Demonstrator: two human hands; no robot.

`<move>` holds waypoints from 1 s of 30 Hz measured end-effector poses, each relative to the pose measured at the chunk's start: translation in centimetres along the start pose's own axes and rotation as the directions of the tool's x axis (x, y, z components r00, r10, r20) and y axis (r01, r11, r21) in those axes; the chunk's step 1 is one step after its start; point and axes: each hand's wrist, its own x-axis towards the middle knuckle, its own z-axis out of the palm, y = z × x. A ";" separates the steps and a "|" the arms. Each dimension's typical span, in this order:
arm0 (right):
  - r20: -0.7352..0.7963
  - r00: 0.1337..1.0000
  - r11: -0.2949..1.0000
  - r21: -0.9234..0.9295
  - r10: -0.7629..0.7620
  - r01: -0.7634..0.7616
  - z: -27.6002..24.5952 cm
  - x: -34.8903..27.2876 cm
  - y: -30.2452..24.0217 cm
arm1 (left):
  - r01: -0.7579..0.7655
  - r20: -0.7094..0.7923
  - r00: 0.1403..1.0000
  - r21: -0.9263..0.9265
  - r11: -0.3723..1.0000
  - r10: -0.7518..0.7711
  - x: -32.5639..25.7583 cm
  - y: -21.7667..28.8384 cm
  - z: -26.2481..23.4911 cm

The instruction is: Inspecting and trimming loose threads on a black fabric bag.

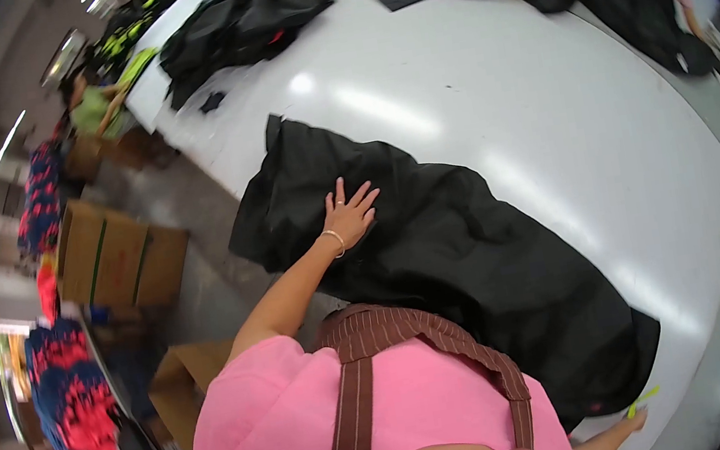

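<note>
Head view showed a long, wrinkled piece of black cloth (pixel 496 260) on a big, shiny white table (pixel 593 162). It lay on a slant, from the person's left side down to the right, close to the person's body. Part of its near edge was hidden behind the brown striped apron (pixel 394 327).

The bare left hand (pixel 351 214) was flat on top of the black cloth, near its left end. Its fingers were spread apart and did not pinch anything. The bare right hand (pixel 631 428) was low down, near the other end, just beside a thin yellow-green strip (pixel 643 402). It was too small to tell if those fingers were apart, together or closed on the strip.

The cloth looked soft and bendy, with lots of bumps and folds. It was probably not very heavy, but it was long, so one hand might have let the far end droop. The table looked smooth, so the cloth would likely have slid easily. It did not look like a thing that breaks. Good places to hold seemed to be the two ends, one hand at each.
</note>
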 end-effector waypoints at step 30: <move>0.012 -0.088 -0.065 0.574 -0.996 0.817 -28.1 -60.4 -55.2 | 0.343 -0.364 0.611 -0.680 0.649 -0.704 17.5 -48.5 -0.6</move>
